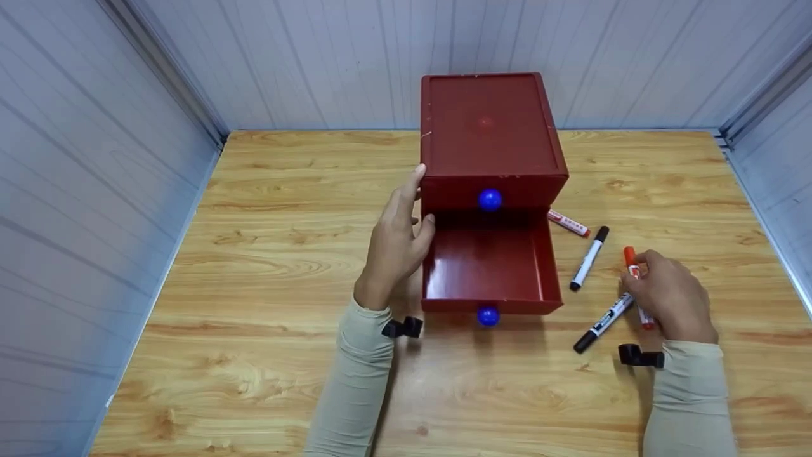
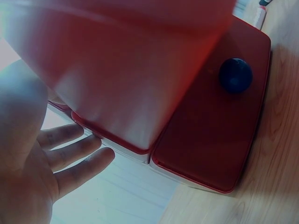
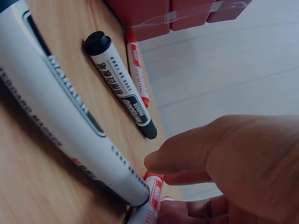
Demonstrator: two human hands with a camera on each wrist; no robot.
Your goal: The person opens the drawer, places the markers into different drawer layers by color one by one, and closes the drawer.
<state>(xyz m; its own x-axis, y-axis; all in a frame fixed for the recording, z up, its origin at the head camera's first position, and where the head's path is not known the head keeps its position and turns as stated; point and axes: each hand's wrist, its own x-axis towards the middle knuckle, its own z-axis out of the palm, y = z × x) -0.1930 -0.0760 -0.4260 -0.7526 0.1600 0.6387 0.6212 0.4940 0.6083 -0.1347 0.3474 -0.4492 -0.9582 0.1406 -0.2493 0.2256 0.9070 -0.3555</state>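
A red drawer cabinet (image 1: 485,127) with blue knobs stands on the table, its middle drawer (image 1: 488,266) pulled out and bare inside. My left hand (image 1: 396,238) is at the cabinet's left side, fingers extended, thumb by the open drawer's edge. Under that drawer, the left wrist view shows a closed lower drawer (image 2: 210,121). To the right, my right hand (image 1: 675,295) pinches a red marker (image 1: 634,271) between thumb and fingers. Right beside it lies a black-capped whiteboard marker (image 1: 606,320), which looms large in the right wrist view.
Another black-capped marker (image 1: 590,257) lies between the cabinet and my right hand. A further red marker (image 1: 569,223) sits against the cabinet's right side, partly hidden by it. Pale panelled walls (image 1: 330,63) border the wooden table (image 1: 266,254) at the back and both sides.
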